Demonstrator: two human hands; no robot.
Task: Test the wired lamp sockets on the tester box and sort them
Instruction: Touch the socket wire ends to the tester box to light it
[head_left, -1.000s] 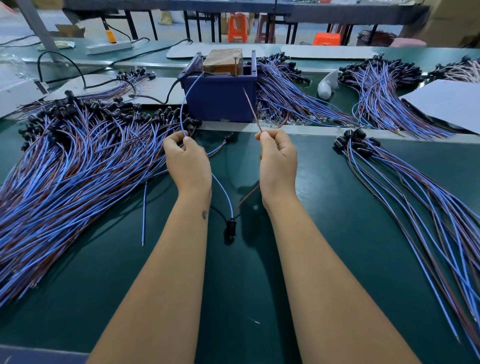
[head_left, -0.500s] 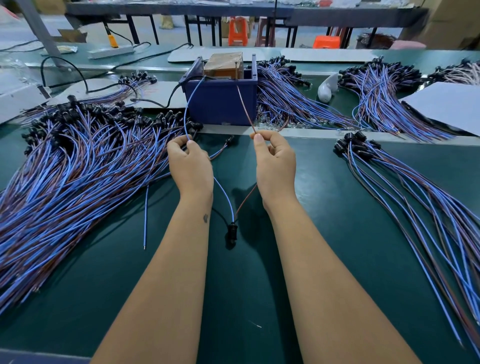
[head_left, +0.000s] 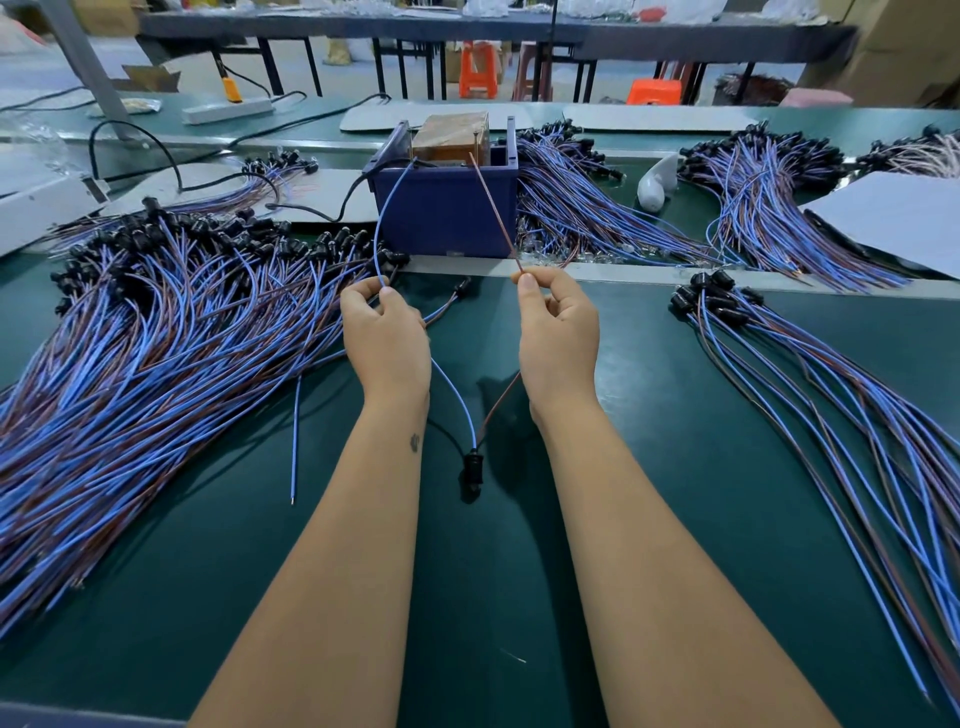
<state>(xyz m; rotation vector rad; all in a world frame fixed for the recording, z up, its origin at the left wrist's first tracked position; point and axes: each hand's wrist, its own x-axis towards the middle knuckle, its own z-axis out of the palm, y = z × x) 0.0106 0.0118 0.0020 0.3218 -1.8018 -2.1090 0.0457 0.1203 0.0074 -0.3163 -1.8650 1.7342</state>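
Both wire tips have risen to the blue box (head_left: 444, 213) holding a brown block (head_left: 451, 136); left hand (head_left: 387, 338) pinches the blue wire (head_left: 378, 234), right hand (head_left: 558, 332) the brown wire (head_left: 493, 208); contacts unclear.

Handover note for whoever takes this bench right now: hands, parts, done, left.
Left hand pinches the blue lead; right hand pinches the brown lead. Both lead tips reach up to the tester box. Their black socket lies on the mat between the forearms.
Big pile sits on the left, small pile on the right; which is tested is not shown.
Done: one socket wired up for test. Left: read the result, sort it, continue through the pile.
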